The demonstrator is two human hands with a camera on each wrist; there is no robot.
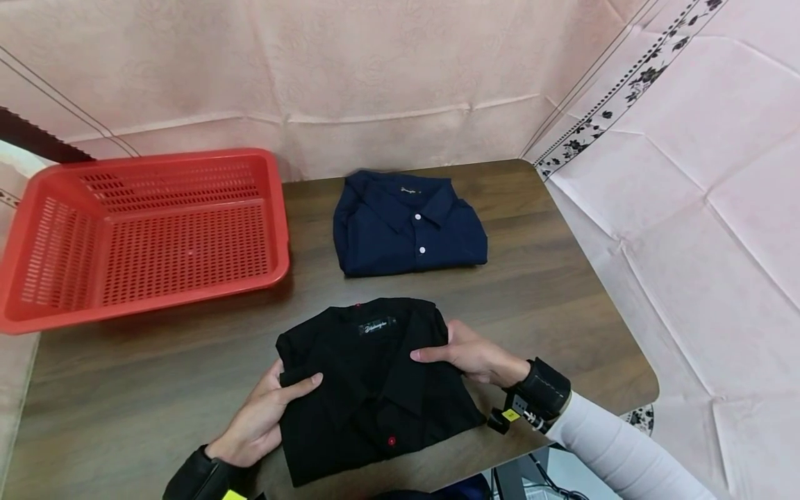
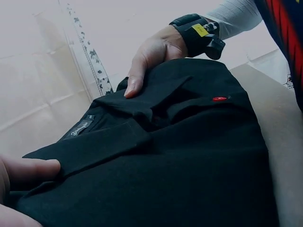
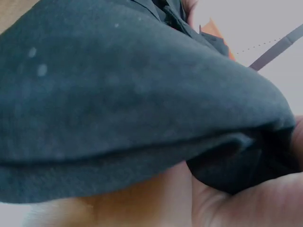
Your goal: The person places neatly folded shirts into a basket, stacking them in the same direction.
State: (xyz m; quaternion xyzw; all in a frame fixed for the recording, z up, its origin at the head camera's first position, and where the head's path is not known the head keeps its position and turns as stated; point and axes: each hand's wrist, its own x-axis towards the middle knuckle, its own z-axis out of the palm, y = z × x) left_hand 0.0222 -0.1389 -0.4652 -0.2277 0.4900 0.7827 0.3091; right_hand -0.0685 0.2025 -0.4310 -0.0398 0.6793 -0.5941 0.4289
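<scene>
A folded black shirt (image 1: pixel 369 396) with a collar, a neck label and a red button is held between both hands over the near part of the table. My left hand (image 1: pixel 259 417) grips its left edge, thumb on top and fingers hidden beneath. On the opposite edge my right hand (image 1: pixel 471 354) pinches the cloth near the collar, its thumb lying across the top. In the left wrist view the shirt (image 2: pixel 156 156) spans between the two hands, and the right thumb presses by the collar. The right wrist view shows the shirt's folded side (image 3: pixel 118 94) close up, with fingers under it.
A folded navy shirt (image 1: pixel 409 232) with white buttons lies at the back of the wooden table (image 1: pixel 525 278). A red perforated basket (image 1: pixel 275 229) stands at the back left. Pinkish cloth (image 1: pixel 375 83) hangs behind the table, and dark fabric (image 1: pixel 450 489) shows below its front edge.
</scene>
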